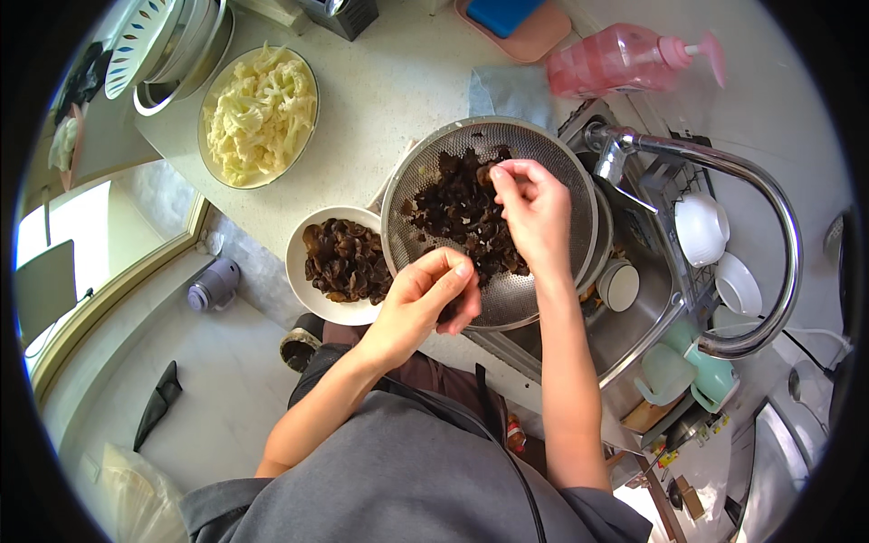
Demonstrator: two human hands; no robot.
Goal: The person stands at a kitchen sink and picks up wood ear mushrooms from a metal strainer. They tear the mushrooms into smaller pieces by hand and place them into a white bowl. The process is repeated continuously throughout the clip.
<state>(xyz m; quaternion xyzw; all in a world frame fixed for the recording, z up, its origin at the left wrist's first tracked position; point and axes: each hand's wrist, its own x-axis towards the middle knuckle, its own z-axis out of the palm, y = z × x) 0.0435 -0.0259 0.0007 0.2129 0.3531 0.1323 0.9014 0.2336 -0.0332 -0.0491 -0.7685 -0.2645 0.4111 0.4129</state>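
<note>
A round perforated metal colander (414, 170) holds a pile of dark wood ear fungus (455, 203). My right hand (536, 207) is above the colander's right side, thumb and fingertips pinching a small brown piece of fungus. Over the colander's near left edge, my left hand (434, 292) has its fingers curled around a dark piece, mostly hidden by them. To the left of the colander a white bowl (296, 261) is filled with more brown wood ear fungus (344, 261).
A plate of cauliflower florets (258, 119) stands at the upper left of the counter (353, 81), near stacked bowls (170, 47). On the right are a metal sink (638, 332), a curved faucet (747, 159), white bowls (703, 229) and a pink pump bottle (611, 61).
</note>
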